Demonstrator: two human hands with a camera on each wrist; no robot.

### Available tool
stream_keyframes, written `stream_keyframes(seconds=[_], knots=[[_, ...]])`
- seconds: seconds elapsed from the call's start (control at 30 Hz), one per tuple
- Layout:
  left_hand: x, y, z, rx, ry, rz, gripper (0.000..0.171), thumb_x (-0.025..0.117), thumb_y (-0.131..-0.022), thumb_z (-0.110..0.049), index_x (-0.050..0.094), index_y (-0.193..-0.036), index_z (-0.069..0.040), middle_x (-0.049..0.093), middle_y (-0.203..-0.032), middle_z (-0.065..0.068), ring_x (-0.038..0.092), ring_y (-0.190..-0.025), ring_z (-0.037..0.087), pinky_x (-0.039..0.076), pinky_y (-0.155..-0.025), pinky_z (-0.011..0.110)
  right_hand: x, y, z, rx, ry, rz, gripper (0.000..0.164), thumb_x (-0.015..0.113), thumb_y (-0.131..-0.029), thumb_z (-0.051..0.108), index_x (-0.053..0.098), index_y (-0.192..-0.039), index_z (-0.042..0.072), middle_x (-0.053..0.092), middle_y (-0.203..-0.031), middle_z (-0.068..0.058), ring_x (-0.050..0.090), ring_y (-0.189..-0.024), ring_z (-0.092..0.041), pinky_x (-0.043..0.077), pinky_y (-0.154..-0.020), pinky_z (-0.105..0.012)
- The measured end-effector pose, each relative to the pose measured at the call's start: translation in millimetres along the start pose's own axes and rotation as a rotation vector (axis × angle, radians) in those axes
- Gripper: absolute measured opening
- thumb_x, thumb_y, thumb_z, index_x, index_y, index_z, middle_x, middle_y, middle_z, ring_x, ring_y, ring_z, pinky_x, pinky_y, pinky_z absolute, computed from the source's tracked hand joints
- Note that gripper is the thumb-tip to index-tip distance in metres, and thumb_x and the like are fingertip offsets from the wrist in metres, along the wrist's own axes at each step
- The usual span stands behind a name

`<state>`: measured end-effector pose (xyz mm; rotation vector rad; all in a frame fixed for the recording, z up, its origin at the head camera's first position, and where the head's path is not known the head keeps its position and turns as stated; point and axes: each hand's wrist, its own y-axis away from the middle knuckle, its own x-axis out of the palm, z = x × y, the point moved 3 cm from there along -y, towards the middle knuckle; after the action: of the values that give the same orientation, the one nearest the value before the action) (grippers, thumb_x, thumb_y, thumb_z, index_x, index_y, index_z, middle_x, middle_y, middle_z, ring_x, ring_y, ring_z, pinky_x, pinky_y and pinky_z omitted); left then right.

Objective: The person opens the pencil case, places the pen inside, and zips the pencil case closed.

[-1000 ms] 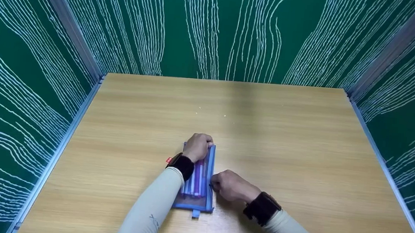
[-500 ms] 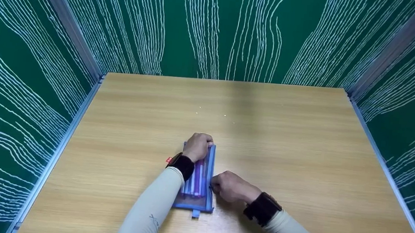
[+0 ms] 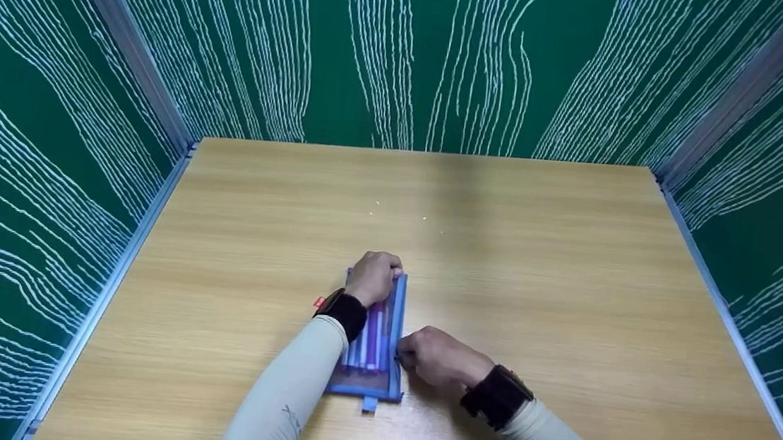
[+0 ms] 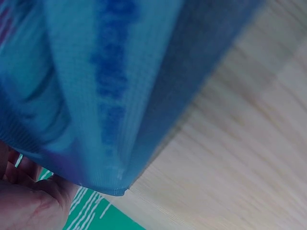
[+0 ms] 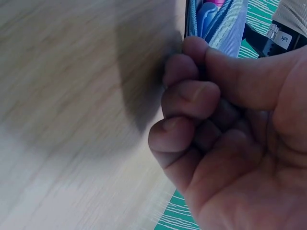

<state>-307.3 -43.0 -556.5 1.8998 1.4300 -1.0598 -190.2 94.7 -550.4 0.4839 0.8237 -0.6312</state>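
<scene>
A see-through mesh pencil case with blue edging lies lengthwise on the table, with several purple and pale pens showing inside. My left hand grips its far end, fingers bent over the edge; in the left wrist view the blue case fills much of the picture. At the case's right side, my right hand pinches the zipper edge between thumb and index finger. The right wrist view shows parted zipper teeth just beyond the fingertips, with pens between them. The zipper pull is hidden by the fingers.
The wooden table extends around the case on all sides. Green panels with white wavy lines stand along its back and both sides. A few tiny white specks lie beyond the left hand. A small blue tab sticks out from the case's near end.
My right hand has slid very slightly toward the near side along the case's edge. The left hand and the pencil case stay where they were.
</scene>
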Motion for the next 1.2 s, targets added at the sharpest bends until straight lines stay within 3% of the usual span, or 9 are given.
stream_keyframes(seconds=[0.53, 0.93, 1.2], knots=[[2.6, -1.1, 2.2, -0.030, -0.014, 0.014, 0.013, 0.067, -0.098, -0.016, 0.077, -0.092, -0.012, 0.075, -0.096, 0.005, 0.068, -0.098, 0.026, 0.053, -0.089, 0.040, 2.5, 4.2, 4.7, -0.031, 0.004, 0.035, 0.023, 0.052, -0.074, -0.013, 0.059, -0.070, 0.008, 0.049, -0.064, 0.015, 0.043, -0.057, -0.001, 0.038, -0.052, -0.021], [-0.3, 2.4, -1.1, 0.046, -0.020, -0.038, 0.012, 0.068, -0.096, -0.012, 0.077, -0.090, -0.007, 0.076, -0.093, 0.008, 0.071, -0.095, 0.030, 0.055, -0.084, 0.042, 5.2, 7.9, 5.5, -0.054, -0.024, 0.063, 0.023, 0.052, -0.073, -0.013, 0.061, -0.070, 0.008, 0.054, -0.064, 0.013, 0.046, -0.057, 0.000, 0.040, -0.053, -0.020], [2.3, -0.6, 2.1, 0.011, -0.006, -0.010, 0.012, 0.067, -0.097, -0.013, 0.078, -0.092, -0.008, 0.076, -0.096, 0.009, 0.070, -0.098, 0.029, 0.054, -0.087, 0.042, 7.4, 10.4, 6.6, -0.061, -0.016, 0.085, 0.027, 0.051, -0.072, -0.014, 0.059, -0.068, 0.011, 0.053, -0.064, 0.013, 0.046, -0.057, 0.001, 0.040, -0.054, -0.020]])
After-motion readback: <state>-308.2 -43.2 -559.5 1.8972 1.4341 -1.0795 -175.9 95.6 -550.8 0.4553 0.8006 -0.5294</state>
